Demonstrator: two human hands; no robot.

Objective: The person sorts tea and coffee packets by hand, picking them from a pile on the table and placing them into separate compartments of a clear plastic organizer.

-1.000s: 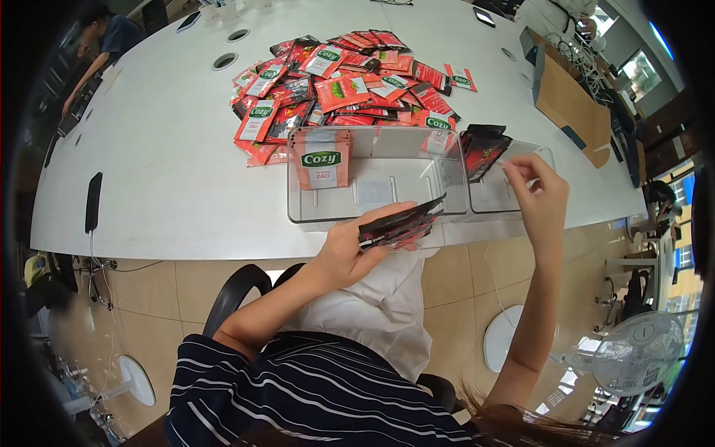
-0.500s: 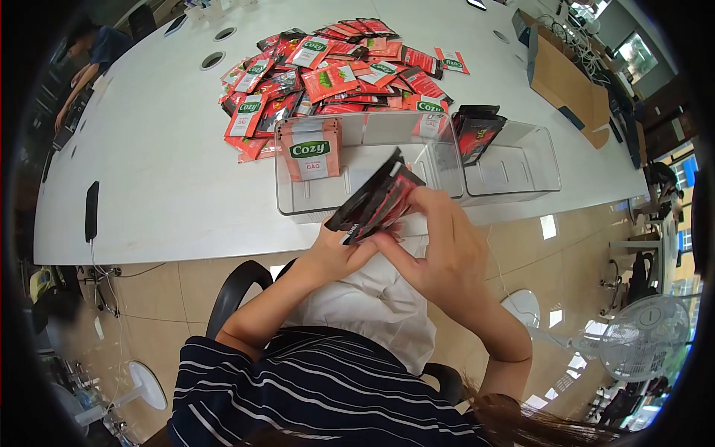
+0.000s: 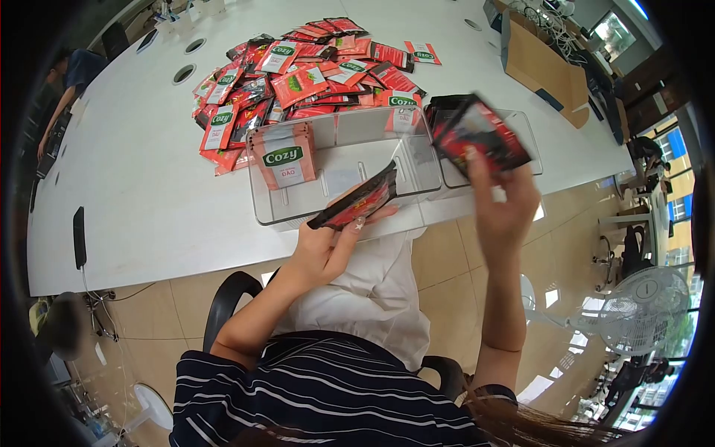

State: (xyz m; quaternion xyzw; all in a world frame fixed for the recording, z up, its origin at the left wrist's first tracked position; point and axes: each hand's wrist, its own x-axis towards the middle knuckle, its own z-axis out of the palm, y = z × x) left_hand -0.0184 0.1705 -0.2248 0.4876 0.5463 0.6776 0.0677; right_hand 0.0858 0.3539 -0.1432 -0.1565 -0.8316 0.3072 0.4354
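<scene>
Right hand (image 3: 506,205) with 1 black-and-red sachet (image 3: 484,138) — left hand (image 3: 324,249) below clear bin (image 3: 342,160).

Clear glossy plastic bin (image 3: 342,167); smooth matt white table (image 3: 149,216); matt brown cardboard box (image 3: 547,71).

Daylight glares through the window (image 3: 613,33) and off the glossy floor (image 3: 439,257). Fisheye distortion bends the dark-rimmed edges.

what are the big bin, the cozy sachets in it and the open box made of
Big bin: probably rigid plastic, glossy; see-through walls.
Cozy sachets: paper or plastic film, can't tell which; smooth, printed faces.
Open box: likely cardboard, matte; plain brown surface.
</scene>
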